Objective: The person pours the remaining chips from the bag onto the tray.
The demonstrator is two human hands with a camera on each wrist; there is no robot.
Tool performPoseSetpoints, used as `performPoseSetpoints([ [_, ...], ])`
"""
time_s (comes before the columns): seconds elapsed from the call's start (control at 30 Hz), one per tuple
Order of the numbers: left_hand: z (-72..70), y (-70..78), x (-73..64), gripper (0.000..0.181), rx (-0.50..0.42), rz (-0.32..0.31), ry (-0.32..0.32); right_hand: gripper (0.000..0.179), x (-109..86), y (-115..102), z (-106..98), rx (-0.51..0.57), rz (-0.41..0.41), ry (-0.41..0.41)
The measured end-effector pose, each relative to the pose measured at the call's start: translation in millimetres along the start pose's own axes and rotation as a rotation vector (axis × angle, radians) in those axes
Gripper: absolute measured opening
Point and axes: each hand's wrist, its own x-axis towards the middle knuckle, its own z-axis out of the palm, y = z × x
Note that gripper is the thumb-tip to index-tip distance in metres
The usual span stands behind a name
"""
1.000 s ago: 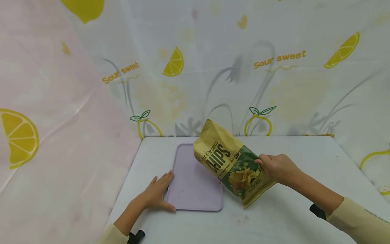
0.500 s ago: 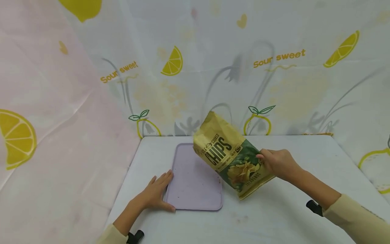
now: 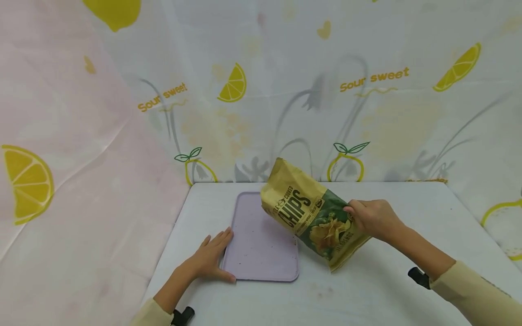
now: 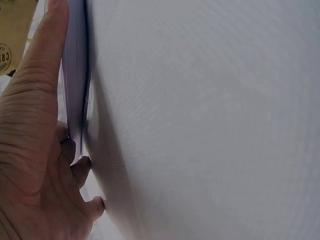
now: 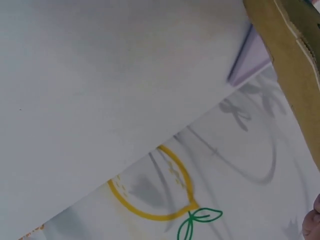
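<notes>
Your chip bag, printed jalapeño, has dropped slightly after a small lift half a second ago, so it is back near the height it had a second ago. Its top end leans over the right side of the lilac tray, and its bottom end juts out to the right of that tray. You have not put it down, so I judge the work with the bag to be in progress; whether its top end is unsealed, or touches the tray, I cannot tell. Only small dark specks show on the tray's bare floor, and the tray itself has stayed where it was.

Your right hand grips the bag by its right edge, thumb on the printed front, well to the right of the tray; your forearm slants in from the near right. Your left hand grasps nothing: it has stayed spread against the tray's left edge, fingers reaching along it, thumb at the near left corner, which probably steadies it. The white table stretches out to the tray's right.
</notes>
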Motion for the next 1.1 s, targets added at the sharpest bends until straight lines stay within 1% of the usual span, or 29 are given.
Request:
performPoseSetpoints([
  [0.1,-1.3,0.1,0.1,0.136,0.0,0.006,0.0,0.05,4.6,4,-2,-0.012,0.01,0.027],
  [0.13,-1.6,0.1,0.2,0.136,0.001,0.006,0.001,0.05,6.0,5,-2,-0.007,0.011,0.023],
  [0.27,0.0,-1.6,0.6,0.136,0.005,0.001,0.001,0.049,9.0,6,4,0.036,-0.008,-0.025],
  [0.37,3.8,-2.0,1.6,0.136,-0.001,0.007,0.004,0.049,3.9,3,8,0.049,0.006,-0.066],
  [0.5,6.3,-1.5,2.5,0.136,0.004,0.022,0.007,0.05,-1.1,1,7,0.041,0.021,-0.07],
  [0.6,5.3,-1.7,2.2,0.136,0.008,0.021,0.001,0.05,4.4,4,4,0.023,-0.01,-0.054],
  [0.73,2.1,-2.3,1.7,0.136,0.005,0.01,-0.007,0.05,16.1,9,-3,0.008,-0.015,-0.018],
  [0.87,-1.0,-3.1,1.8,0.135,0.001,0.003,0.013,0.048,23.0,10,-3,0.056,-0.039,-0.051],
  [0.97,-0.3,-3.4,1.6,0.134,0.004,0.007,0.018,0.046,20.9,7,1,0.089,-0.056,-0.085],
  [1.1,2.3,-3.5,0.7,0.136,0.007,0.009,0.009,0.047,14.4,4,4,0.098,-0.035,-0.087],
])
